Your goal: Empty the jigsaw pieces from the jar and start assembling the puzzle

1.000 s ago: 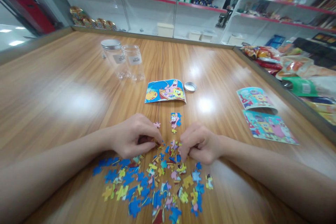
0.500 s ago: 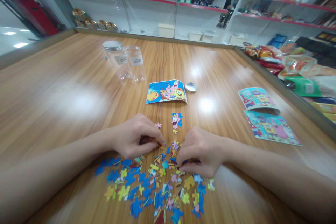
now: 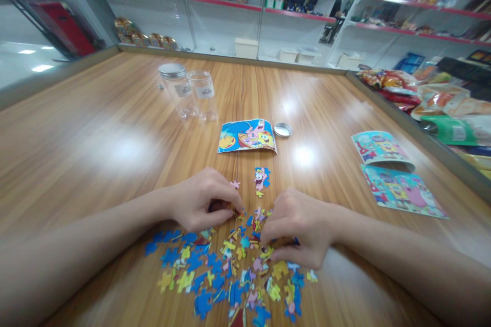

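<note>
A heap of loose blue, yellow and pink puzzle pieces [image 3: 226, 276] lies on the wooden table [image 3: 115, 153] just before me. My left hand [image 3: 203, 199] rests at the heap's upper left edge, fingers pinched on a small piece. My right hand [image 3: 303, 227] lies on the heap's right side, fingers curled and pinching a piece. A small joined cluster of pieces [image 3: 261, 179] and one pink piece [image 3: 235, 184] lie just beyond the hands. The curled reference picture [image 3: 247, 136] lies farther back.
Two clear plastic jars [image 3: 190, 94], one capped, stand at the back left; a loose metal lid [image 3: 283, 130] lies beside the picture. Two more cartoon pictures [image 3: 395, 176] lie at the right. Snack bags crowd the right edge; shop shelves stand behind.
My right hand has slid down and toward me into the heap and closed on a piece. My left hand has stayed pinched at the same spot.
</note>
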The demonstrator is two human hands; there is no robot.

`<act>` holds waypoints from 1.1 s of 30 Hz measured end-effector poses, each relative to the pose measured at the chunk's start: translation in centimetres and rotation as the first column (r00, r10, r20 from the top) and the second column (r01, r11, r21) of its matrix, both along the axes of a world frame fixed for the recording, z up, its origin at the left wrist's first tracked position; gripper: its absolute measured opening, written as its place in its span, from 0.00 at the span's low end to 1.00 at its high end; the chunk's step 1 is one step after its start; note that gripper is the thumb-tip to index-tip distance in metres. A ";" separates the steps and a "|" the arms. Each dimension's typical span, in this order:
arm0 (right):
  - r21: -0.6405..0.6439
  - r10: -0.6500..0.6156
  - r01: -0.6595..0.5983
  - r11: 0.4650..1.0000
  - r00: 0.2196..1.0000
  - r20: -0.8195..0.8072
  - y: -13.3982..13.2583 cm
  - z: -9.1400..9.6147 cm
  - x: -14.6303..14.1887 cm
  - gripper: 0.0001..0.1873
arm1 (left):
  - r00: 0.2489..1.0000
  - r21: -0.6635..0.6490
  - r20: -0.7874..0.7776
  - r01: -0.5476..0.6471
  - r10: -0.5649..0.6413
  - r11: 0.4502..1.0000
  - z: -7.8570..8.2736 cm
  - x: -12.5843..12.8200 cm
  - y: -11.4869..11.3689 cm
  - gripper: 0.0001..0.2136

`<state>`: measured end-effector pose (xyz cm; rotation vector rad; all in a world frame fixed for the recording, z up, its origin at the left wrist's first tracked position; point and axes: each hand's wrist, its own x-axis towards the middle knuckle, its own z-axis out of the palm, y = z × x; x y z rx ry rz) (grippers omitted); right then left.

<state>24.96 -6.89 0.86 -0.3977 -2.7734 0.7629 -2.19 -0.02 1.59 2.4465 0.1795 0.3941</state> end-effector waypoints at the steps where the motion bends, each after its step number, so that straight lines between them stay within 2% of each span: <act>1: 0.008 -0.005 0.005 1.000 1.000 0.002 0.0 0.0 0.0 0.10 | 1.000 0.001 0.002 -0.002 0.002 1.000 0.0 0.0 0.0 0.10; 11: -0.005 0.006 -0.006 1.000 1.000 0.000 0.0 0.2 0.1 0.14 | 0.999 0.016 0.034 -0.004 0.003 1.000 0.1 0.1 -0.1 0.10; 20: 0.029 -0.001 0.000 1.000 0.998 0.056 -0.3 0.3 0.1 0.11 | 1.000 0.033 0.013 0.012 -0.012 0.999 -0.1 -0.1 0.0 0.10; 30: 0.062 -0.035 0.034 0.997 0.999 0.012 -0.5 0.5 -0.2 0.10 | 0.999 0.043 0.032 -0.004 0.003 0.999 0.2 0.2 -0.1 0.09; 33: 0.034 -0.038 0.039 0.999 0.999 -0.032 -0.5 0.3 -0.2 0.11 | 0.999 0.044 0.043 -0.008 0.006 0.999 0.3 0.2 -0.1 0.09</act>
